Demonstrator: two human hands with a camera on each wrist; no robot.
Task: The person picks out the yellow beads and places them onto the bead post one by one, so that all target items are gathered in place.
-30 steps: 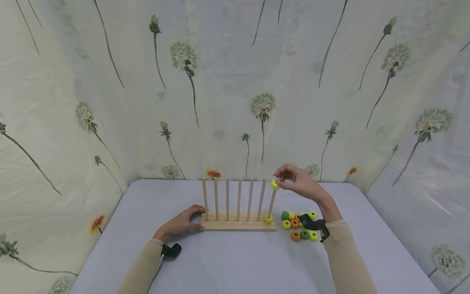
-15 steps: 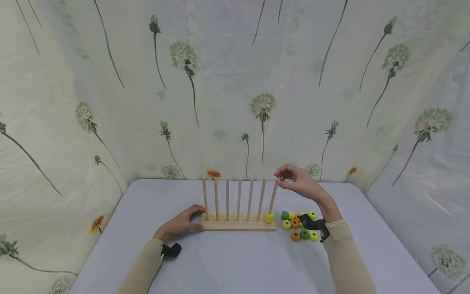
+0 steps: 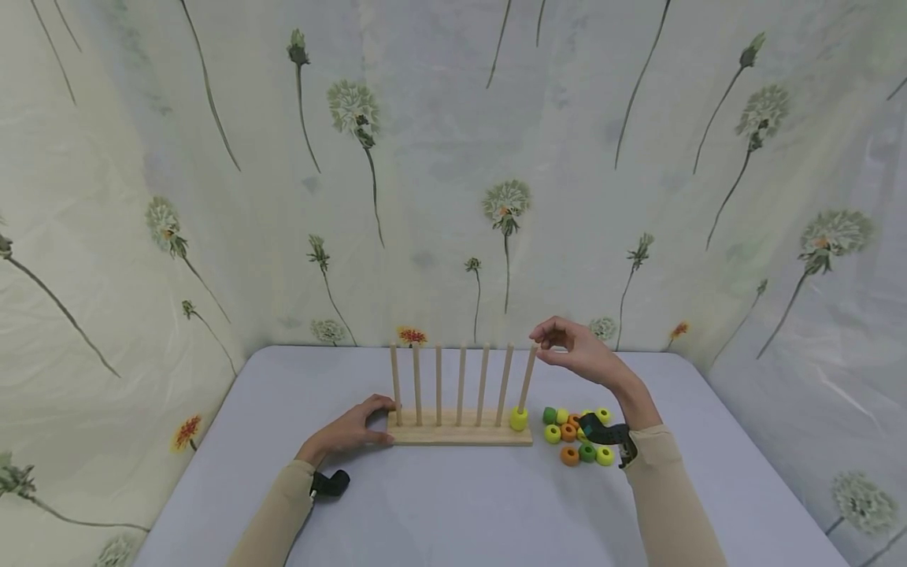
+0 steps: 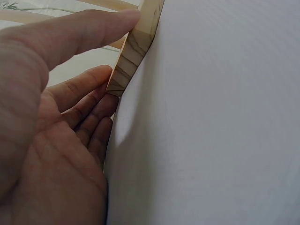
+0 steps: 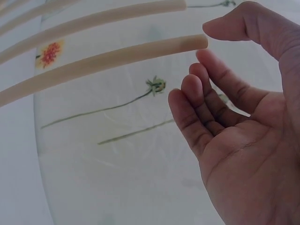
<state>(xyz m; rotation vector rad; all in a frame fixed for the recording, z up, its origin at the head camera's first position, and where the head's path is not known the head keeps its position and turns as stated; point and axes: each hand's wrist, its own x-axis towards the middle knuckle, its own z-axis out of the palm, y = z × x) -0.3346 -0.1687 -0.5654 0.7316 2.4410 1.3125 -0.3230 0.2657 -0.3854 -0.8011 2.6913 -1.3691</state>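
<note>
A wooden peg stand (image 3: 460,438) with a row of upright pegs sits on the table. My left hand (image 3: 347,431) holds its left end, thumb at the front edge and fingers behind; the left wrist view shows the thumb against the end of the base (image 4: 131,58). Two yellow beads (image 3: 520,419) are stacked at the bottom of the rightmost peg (image 3: 527,378). Beside that peg's tip is my right hand (image 3: 584,356), holding nothing. In the right wrist view its thumb and forefinger are parted around the peg's tip (image 5: 194,43), the other fingers loosely curled.
To the right of the stand lie loose yellow, orange (image 3: 570,456) and green beads (image 3: 587,452), several of them partly hidden by the right wrist's camera (image 3: 601,430). A flower-printed curtain (image 3: 425,197) hangs behind the white table (image 3: 453,504).
The second yellow bead, pinched at the rightmost peg's top a second ago, has dropped onto the lower one. My right fingers have let go and stayed near the tip; the left hand is unmoved.
</note>
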